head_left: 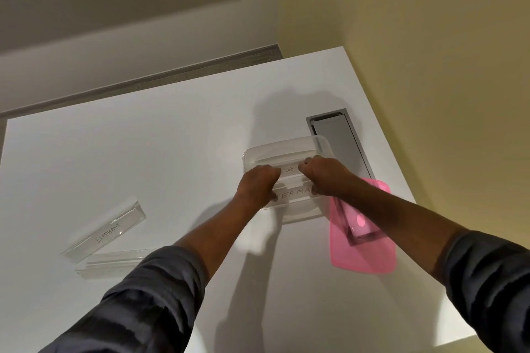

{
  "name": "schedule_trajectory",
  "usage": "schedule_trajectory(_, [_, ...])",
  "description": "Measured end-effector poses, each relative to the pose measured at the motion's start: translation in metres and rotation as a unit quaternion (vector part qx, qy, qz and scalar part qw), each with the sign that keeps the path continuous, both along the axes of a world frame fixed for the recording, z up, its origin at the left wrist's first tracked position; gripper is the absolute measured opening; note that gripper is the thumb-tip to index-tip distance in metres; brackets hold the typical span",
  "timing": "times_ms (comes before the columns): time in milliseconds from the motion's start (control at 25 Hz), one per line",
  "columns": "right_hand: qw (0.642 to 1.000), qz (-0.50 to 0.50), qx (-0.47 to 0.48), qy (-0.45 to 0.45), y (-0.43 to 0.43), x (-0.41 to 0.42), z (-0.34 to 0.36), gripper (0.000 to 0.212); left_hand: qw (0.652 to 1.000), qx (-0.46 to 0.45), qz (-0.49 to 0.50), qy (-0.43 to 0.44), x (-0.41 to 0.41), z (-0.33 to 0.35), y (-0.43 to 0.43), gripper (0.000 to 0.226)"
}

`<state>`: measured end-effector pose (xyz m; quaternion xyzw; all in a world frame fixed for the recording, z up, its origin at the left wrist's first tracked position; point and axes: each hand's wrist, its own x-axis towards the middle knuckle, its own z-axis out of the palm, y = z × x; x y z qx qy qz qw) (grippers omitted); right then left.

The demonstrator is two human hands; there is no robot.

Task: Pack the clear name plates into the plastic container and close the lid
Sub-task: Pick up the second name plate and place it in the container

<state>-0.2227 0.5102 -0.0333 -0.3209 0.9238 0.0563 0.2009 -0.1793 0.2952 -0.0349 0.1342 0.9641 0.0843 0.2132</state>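
Grips closed: left hand (259, 180) and right hand (321, 173) pinch name plate (289, 170) ends inside container (275, 152).

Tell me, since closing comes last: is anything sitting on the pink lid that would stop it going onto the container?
Yes. A clear name plate lies on the pink plastic lid, right of the clear plastic container. It must come off first.

Warm, dim light; soft shadows
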Motion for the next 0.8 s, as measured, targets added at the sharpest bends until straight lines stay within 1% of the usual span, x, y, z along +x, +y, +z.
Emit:
schedule_trajectory(80, [0.999,-0.027,-0.023,-0.007,-0.002,0.001,0.006,0.055,0.998,0.050,0.028,0.041,0.003,0.010,-0.007,0.049])
schedule_trajectory(160, [0.996,-0.063,-0.059,-0.006,-0.004,0.003,0.014,0.051,0.985,0.125,0.088,0.079,0.010,0.022,-0.018,0.045])
schedule_trajectory(280, [0.982,-0.130,-0.138,-0.010,-0.014,0.013,0.030,0.044,0.943,0.217,0.199,0.152,0.030,0.037,-0.043,0.027])
schedule_trajectory(360, [0.968,-0.154,-0.197,-0.002,-0.029,0.027,0.042,0.032,0.913,0.252,0.270,0.174,0.049,0.042,-0.061,0.016])
schedule_trajectory(480, [0.951,-0.152,-0.267,0.014,-0.065,0.061,0.057,0.011,0.882,0.261,0.358,0.158,0.084,0.042,-0.090,0.013])
schedule_trajectory(560, [0.946,-0.143,-0.292,-0.001,-0.092,0.082,0.062,0.010,0.873,0.256,0.388,0.146,0.108,0.039,-0.110,0.011])
schedule_trajectory(800, [0.943,-0.113,-0.300,-0.086,-0.181,0.141,0.050,0.009,0.857,0.223,0.445,0.132,0.175,0.036,-0.188,0.011])
